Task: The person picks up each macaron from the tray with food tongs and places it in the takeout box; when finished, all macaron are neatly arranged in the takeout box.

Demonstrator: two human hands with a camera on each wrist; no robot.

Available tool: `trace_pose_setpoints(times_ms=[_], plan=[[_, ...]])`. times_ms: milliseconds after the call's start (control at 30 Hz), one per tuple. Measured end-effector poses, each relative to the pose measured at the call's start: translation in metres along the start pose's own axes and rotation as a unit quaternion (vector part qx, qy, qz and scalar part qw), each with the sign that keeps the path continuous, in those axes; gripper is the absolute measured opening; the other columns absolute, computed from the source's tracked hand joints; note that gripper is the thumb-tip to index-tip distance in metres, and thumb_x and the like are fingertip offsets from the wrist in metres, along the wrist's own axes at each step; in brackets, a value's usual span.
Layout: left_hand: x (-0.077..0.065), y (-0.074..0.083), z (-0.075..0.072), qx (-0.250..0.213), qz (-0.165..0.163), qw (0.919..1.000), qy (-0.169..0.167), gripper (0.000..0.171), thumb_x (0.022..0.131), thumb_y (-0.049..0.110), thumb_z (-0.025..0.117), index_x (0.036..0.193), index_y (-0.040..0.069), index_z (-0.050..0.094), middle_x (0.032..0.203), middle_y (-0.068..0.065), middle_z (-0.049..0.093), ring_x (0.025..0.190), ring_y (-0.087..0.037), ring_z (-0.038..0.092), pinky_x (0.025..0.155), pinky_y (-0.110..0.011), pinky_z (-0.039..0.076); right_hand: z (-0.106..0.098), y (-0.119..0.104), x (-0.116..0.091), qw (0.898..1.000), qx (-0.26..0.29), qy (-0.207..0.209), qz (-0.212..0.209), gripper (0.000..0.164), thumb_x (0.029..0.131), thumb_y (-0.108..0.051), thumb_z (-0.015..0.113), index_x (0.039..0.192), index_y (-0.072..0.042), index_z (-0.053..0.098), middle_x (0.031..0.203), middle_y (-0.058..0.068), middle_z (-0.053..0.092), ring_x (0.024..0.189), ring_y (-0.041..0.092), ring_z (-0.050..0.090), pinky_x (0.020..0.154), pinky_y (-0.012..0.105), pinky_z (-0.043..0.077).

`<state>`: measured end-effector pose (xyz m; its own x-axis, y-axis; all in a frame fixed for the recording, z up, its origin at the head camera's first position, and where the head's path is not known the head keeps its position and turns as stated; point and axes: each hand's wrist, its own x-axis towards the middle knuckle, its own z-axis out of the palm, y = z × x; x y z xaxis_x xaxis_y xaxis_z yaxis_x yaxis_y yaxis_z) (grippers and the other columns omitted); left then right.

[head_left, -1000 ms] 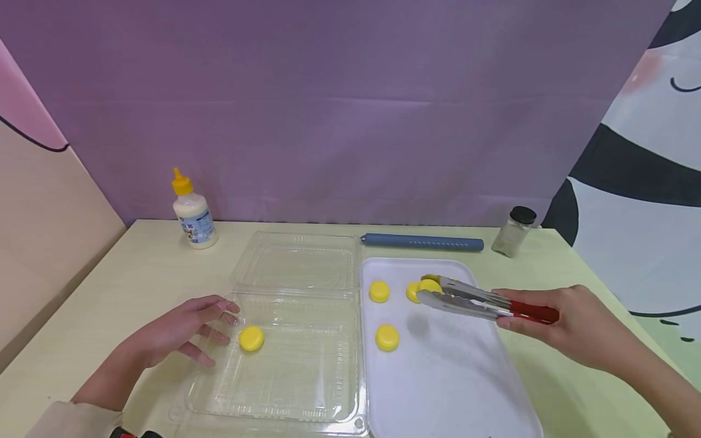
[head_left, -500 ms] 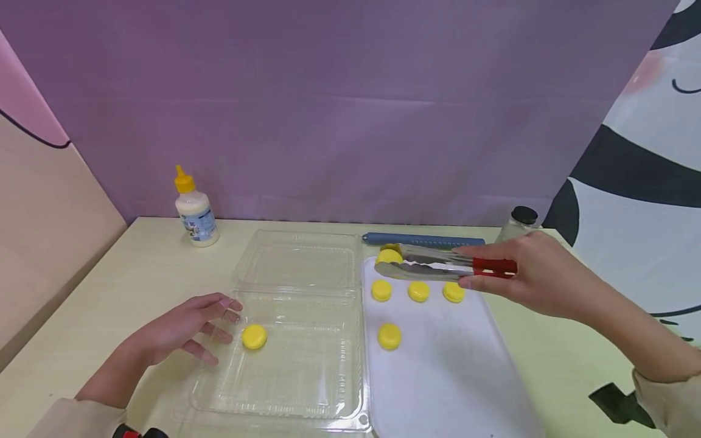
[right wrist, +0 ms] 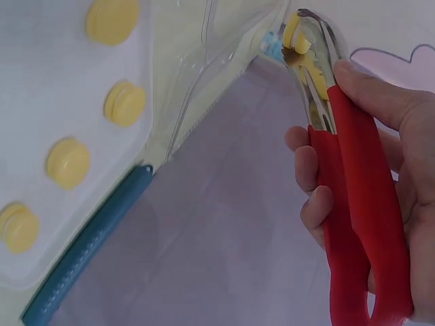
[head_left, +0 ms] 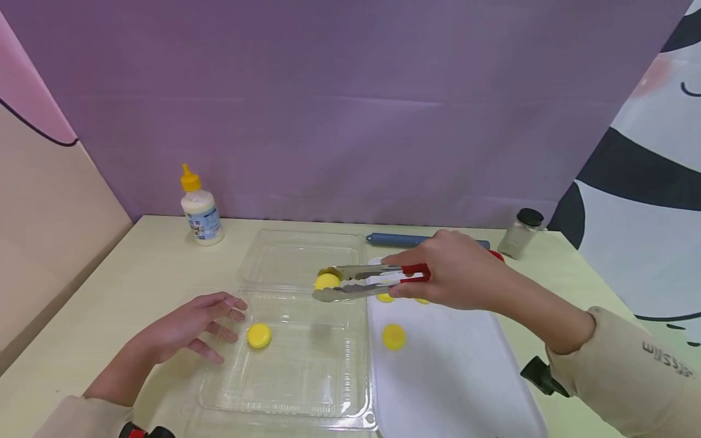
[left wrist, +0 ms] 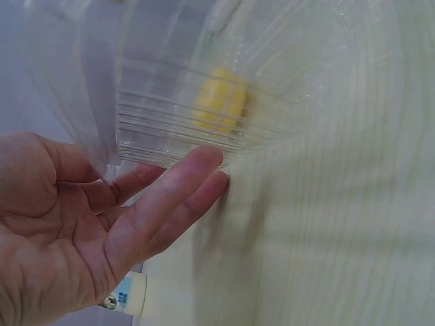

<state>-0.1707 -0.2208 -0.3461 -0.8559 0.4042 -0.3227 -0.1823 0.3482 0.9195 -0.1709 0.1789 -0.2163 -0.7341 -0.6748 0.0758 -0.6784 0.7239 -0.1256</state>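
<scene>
Where the table (head_left: pixel 109 298) ends: purple backdrop (head_left: pixel 339 121).
Table: pale, wood-grained, under clear container (head_left: pixel 296 383) and white tray (head_left: pixel 454 377).
Left grip (head_left: pixel 188 325): fingers apart at container's edge.
Right grip (head_left: pixel 457 274): clamped on red-handled tongs (head_left: pixel 350 292).
Yellow disc (head_left: pixel 327 281): between tongs' tips, above container.

Tongs (right wrist: pixel 357 156) red and silver; discs (head_left: pixel 259 335) yellow; tray (head_left: pixel 454 377) white.

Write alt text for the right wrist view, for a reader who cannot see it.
Right hand holding red-handled tongs that grip a yellow cookie. Four more yellow cookies lie on a white tray at the picture's left, with a blue rod beside the tray.
</scene>
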Motion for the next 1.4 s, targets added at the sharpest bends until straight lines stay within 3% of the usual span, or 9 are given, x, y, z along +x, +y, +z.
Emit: trace_pose_setpoints(times_ms=[400,700,867,1033,1400], plan=[[0.001,0.001,0.001,-0.002,-0.005,1.0,0.0,0.045,0.111,0.025,0.036,0.142,-0.007,0.043,0.139,-0.028,0.05,0.107,-0.03,0.064,0.073,-0.048,0.062,0.027,-0.026,0.033,0.997,-0.027,-0.073,-0.019,0.039,0.09,-0.037,0.079,0.124,-0.019,0.075,0.068,-0.014,0.058,0.06,0.005,0.046,0.058,0.024,0.042],[0.001,0.002,0.001,0.0,-0.009,1.0,-0.001,0.044,0.112,0.025,0.035,0.142,-0.006,0.043,0.139,-0.027,0.05,0.106,-0.029,0.064,0.072,-0.047,0.062,0.047,-0.031,0.039,0.996,-0.023,-0.083,-0.019,0.038,0.088,-0.034,0.08,0.122,-0.018,0.076,0.075,-0.011,0.065,0.067,0.007,0.051,0.06,0.024,0.044],[0.001,0.001,0.0,-0.001,-0.008,1.0,0.0,0.044,0.111,0.025,0.035,0.142,-0.006,0.044,0.139,-0.027,0.05,0.106,-0.029,0.064,0.072,-0.047,0.062,0.056,-0.031,0.041,0.996,-0.025,-0.086,-0.023,0.038,0.088,-0.034,0.081,0.121,-0.017,0.076,0.07,-0.013,0.058,0.067,0.009,0.048,0.06,0.025,0.042],[0.002,0.0,0.0,0.0,-0.011,0.9999,0.001,0.044,0.112,0.025,0.035,0.142,-0.006,0.044,0.14,-0.027,0.05,0.106,-0.028,0.064,0.072,-0.047,0.062,0.061,-0.032,0.043,0.995,-0.03,-0.086,-0.029,0.036,0.087,-0.034,0.081,0.119,-0.017,0.077,0.065,-0.013,0.052,0.063,0.009,0.045,0.057,0.024,0.039],[0.002,0.001,0.001,0.002,-0.014,0.9999,0.005,0.044,0.111,0.024,0.035,0.142,-0.006,0.043,0.14,-0.027,0.05,0.106,-0.028,0.064,0.072,-0.047,0.062,0.065,-0.034,0.044,0.994,-0.043,-0.092,-0.028,0.034,0.087,-0.035,0.082,0.116,-0.018,0.077,0.069,-0.013,0.057,0.065,0.008,0.048,0.058,0.025,0.042]])
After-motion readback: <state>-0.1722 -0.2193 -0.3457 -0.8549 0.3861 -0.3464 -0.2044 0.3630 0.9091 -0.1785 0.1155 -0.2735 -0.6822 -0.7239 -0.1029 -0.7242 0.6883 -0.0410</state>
